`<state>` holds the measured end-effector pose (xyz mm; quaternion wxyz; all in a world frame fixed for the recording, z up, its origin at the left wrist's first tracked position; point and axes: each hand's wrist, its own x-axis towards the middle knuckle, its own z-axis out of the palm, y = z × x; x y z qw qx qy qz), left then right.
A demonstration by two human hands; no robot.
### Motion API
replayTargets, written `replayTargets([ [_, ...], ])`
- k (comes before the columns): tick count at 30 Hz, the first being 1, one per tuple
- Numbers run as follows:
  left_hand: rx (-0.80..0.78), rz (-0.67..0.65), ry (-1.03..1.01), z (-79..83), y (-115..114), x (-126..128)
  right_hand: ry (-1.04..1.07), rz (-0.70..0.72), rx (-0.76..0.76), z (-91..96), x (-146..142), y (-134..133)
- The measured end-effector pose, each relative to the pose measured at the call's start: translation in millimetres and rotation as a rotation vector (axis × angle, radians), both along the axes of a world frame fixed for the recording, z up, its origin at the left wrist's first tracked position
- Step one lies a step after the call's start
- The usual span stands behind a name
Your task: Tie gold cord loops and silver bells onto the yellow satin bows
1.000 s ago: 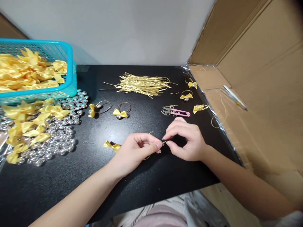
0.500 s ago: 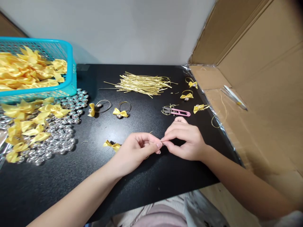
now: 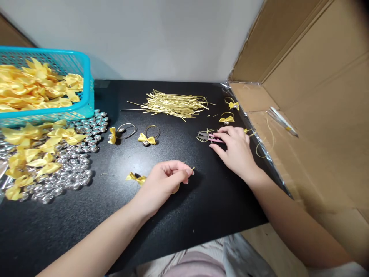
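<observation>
My left hand (image 3: 170, 179) is closed in a pinch on a thin gold cord (image 3: 193, 168), whose short end sticks out past the fingertips. The rest of what this hand holds is mostly hidden. A yellow bow (image 3: 135, 177) lies beside the left wrist, partly covered by it. Over a pair of pink-handled thread snips (image 3: 212, 138) is my right hand (image 3: 235, 150), its thumb and index finger apart on either side of the handle. The snips lie flat on the black table, blades leftward, among gold cord scraps.
A turquoise basket (image 3: 86, 86) of yellow bows stands at the back left, with silver beads (image 3: 73, 173) and loose bows before it. Gold cords (image 3: 175, 104) lie in a bundle at the back. Several bow-and-bead loops (image 3: 147, 139) lie about. A white cutter (image 3: 284, 121) rests on cardboard at right.
My right hand has left the left fingertips and moved right and away from me to the snips. My left hand stays nearly in place, still pinching the cord.
</observation>
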<state>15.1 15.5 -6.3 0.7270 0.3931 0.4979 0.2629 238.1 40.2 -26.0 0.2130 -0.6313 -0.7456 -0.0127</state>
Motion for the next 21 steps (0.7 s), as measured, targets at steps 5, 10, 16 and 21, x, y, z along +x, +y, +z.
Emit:
replayTargets([
  [5,-0.011,0.007,-0.003,1.4,-0.1,0.6,0.033,0.009,-0.029,-2.2,-1.7,2.1],
  [10,-0.019,0.019,0.002,2.5,0.3,1.5,0.075,0.041,-0.028,-5.0,-0.2,4.2],
  [16,-0.031,0.027,-0.035,-1.0,0.3,0.9,0.394,0.103,0.013,3.4,2.2,2.1],
  [21,-0.04,0.066,-0.102,-4.4,-0.1,0.1,0.835,0.187,-0.242,14.6,-6.7,-10.0],
])
